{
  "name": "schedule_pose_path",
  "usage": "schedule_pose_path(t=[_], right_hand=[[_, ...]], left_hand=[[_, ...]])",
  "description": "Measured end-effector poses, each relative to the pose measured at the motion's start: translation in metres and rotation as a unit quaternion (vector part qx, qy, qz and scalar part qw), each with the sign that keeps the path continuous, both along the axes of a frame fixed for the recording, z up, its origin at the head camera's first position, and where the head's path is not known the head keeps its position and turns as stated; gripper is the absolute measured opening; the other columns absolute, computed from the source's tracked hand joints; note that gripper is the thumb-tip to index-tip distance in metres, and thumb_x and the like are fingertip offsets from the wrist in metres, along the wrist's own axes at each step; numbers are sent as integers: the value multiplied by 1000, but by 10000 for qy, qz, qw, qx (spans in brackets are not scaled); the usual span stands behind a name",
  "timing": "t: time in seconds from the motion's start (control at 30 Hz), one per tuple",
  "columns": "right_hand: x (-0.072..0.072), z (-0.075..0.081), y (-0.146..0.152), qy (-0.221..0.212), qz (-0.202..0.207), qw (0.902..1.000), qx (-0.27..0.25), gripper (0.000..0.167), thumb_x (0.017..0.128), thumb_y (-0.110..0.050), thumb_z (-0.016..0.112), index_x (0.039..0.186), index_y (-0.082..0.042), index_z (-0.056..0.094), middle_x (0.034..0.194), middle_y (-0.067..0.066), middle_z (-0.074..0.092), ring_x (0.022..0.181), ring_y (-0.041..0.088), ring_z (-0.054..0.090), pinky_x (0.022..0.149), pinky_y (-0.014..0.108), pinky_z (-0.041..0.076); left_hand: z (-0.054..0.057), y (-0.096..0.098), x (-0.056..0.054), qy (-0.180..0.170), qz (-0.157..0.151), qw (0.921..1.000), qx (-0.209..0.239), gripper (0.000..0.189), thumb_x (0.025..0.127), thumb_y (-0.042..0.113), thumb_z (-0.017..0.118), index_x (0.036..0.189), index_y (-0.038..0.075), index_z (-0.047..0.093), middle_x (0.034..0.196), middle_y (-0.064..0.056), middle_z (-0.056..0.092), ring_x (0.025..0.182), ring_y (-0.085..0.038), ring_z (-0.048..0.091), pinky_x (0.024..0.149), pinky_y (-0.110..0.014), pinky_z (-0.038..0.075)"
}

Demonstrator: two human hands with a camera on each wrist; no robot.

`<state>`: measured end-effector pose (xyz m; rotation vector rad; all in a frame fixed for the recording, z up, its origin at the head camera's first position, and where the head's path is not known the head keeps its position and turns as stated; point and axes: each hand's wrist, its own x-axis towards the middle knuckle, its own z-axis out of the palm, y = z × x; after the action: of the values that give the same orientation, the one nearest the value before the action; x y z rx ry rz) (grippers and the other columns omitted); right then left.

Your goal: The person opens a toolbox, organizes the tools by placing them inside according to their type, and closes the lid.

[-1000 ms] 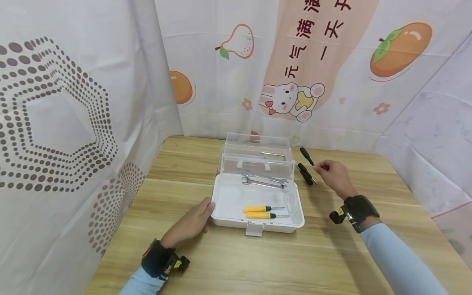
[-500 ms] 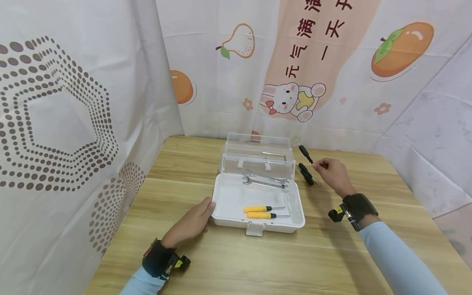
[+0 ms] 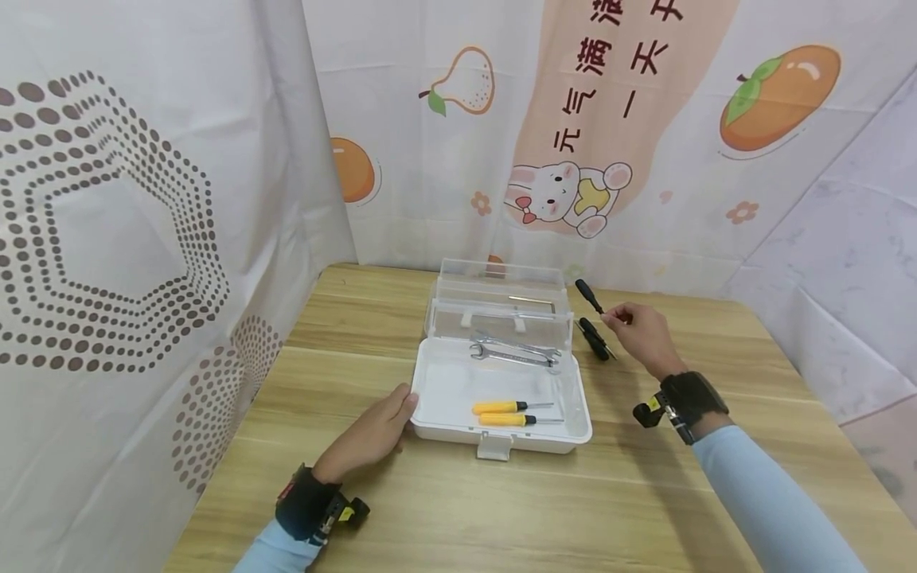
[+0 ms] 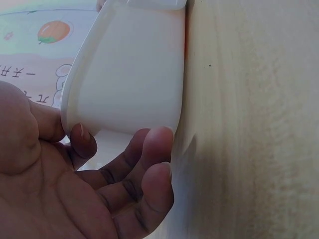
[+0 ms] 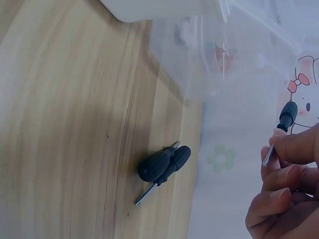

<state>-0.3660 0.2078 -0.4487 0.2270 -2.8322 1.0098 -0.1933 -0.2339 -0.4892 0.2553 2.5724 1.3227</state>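
A white toolbox (image 3: 447, 382) stands on the table with its clear lid (image 3: 501, 274) swung back. My left hand (image 3: 376, 426) grips the box at its front left corner; in the left wrist view, thumb and a finger pinch the rim of the box wall (image 4: 129, 69). To the right of the box, my right hand (image 3: 637, 330) pinches a black-handled screwdriver (image 3: 589, 295) by its metal shaft, handle pointing up and away. The right wrist view shows its tip (image 5: 268, 157) below the fingers. Two yellow-handled screwdrivers (image 3: 505, 419) and silver wrenches (image 3: 512, 356) lie inside the box.
Two more black-handled screwdrivers (image 3: 594, 338) lie crossed on the wooden table (image 3: 573, 509), right beside the box. An L-shaped hex key (image 3: 532, 301) rests in the clear lid section. A printed curtain (image 3: 430, 183) hangs behind the table, and another (image 3: 143, 398) at the left.
My right hand has shifted slightly left and away from me, carrying the black screwdriver closer to the lid. The left hand and the box stay put.
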Motion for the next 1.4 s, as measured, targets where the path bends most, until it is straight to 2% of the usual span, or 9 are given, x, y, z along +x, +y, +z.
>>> schedule_pose_path(t=[0.47,0.87,1.4], right_hand=[[-1,-3,-6,183,75,9998,83,28,105,-26,63,105,0,71,91,12,67,76,24,53,65,36,43],[-3,3,-15,382,-79,9992,121,25,105,-24,62,100,-1,70,85,11,63,73,24,51,63,36,40],[-5,11,-24,519,-126,9986,15,26,106,-25,61,104,0,69,91,14,64,79,25,51,63,34,40]], left_hand=[[2,1,0,-7,7,10000,-11,40,115,40,28,116,7,50,76,-11,58,61,-21,55,59,-32,41],[2,1,1,-48,28,10000,52,41,114,42,30,118,7,51,77,-12,58,61,-22,55,58,-33,41],[4,0,1,25,32,10000,-35,41,114,41,28,117,7,51,73,-10,58,60,-21,53,57,-32,40]])
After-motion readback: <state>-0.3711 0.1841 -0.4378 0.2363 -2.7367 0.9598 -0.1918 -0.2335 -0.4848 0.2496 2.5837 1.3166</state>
